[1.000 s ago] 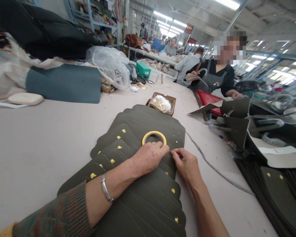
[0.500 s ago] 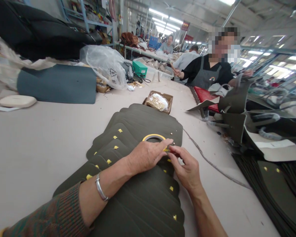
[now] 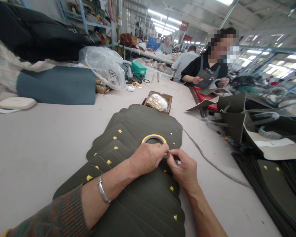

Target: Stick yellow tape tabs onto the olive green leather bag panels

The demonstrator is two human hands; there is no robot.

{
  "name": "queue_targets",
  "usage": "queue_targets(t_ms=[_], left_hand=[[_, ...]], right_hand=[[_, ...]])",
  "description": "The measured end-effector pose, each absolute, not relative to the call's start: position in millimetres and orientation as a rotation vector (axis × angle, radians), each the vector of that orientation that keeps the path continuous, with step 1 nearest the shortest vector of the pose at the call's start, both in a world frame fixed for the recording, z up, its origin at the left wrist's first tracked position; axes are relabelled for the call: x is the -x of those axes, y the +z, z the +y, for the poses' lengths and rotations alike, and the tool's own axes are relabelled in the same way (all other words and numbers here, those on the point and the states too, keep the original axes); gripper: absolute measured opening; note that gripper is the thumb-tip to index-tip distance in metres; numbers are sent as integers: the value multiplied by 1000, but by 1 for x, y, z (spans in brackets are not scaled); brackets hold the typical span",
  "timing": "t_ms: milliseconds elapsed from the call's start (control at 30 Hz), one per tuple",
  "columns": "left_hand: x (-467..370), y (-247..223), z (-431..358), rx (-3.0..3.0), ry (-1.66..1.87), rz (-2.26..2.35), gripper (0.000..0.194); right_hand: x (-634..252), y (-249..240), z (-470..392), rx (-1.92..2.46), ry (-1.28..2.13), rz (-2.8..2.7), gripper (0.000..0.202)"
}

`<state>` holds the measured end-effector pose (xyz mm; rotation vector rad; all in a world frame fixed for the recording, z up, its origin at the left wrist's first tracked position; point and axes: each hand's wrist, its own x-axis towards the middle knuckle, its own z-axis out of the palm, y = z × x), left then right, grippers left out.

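My left hand [image 3: 148, 158], with a silver bangle on its wrist, is closed at the near edge of a roll of yellow tape [image 3: 154, 136]. The roll's lower part is hidden behind the fingers. My right hand [image 3: 184, 166] pinches close against the left fingertips; what lies in that pinch is too small to make out. Beneath both hands, dark olive flat pieces [image 3: 148, 118] overlap like a fan. Small yellow tape bits [image 3: 109, 162] dot the pieces along both sides. Two small metal studs [image 3: 173, 143] show on the top piece, right of the roll.
A small box of gold-coloured studs [image 3: 158, 102] stands beyond the pieces. A cord [image 3: 204, 156] crosses the table [image 3: 39, 141] on the right, near stacked dark pieces [image 3: 273, 191] and olive bags [image 3: 236, 112]. Opposite, a co-worker [image 3: 209, 70] holds a hammer-like tool.
My left fingers have curled down from a flatter pose, and both hands' fingertips have come together. The co-worker's hands have lowered and moved inward over the work.
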<state>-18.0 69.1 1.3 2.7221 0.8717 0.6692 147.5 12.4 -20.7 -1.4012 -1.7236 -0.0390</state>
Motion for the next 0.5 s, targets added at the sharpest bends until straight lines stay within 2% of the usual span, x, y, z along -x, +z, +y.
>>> queue_targets(t_ms=[100,233,367,500], left_hand=[[15,0,70,-2794,718,909,11],[11,-3,69,-2725,906,894,14],[10,-4,65,-2653,1053,914,20],[9,-8,63,-2811,796,1006,18]], right_hand=[[-143,-18,14,1482,335,-1473,10],[-138,-17,21,1394,791,-1119,21],[-153,-23,32,1360,860,-838,26],[-180,-32,40,1432,830,-811,33]])
